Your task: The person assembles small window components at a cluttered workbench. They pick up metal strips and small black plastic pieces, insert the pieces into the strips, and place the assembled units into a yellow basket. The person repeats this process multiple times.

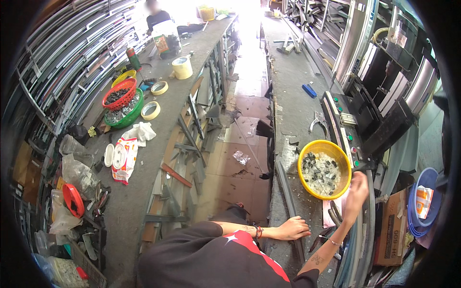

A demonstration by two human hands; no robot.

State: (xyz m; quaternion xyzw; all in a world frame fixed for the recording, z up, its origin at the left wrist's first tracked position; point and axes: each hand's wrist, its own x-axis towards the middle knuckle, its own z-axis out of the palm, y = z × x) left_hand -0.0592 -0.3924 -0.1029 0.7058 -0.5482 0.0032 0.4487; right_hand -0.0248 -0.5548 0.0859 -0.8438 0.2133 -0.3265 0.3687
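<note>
Lays the left hand [291,228] loosely, unclenched, across a grey bar [286,191]; curls the right hand [357,192], cannot tell whether around anything, just right of the yellow basket [301,178] of small pieces [321,173] on the bench [293,103].

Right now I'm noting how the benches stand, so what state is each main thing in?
Yellow basin: upright, holding pale and black pieces.
Left hand: palm down over the grey bar.
Right hand: beside the basin, blurred; grip unclear.
Pliers: handles spread.
Wipes pack: lid open.
Red basket: upright, holding dark pieces.
Small tape rolls: lying flat.
</note>
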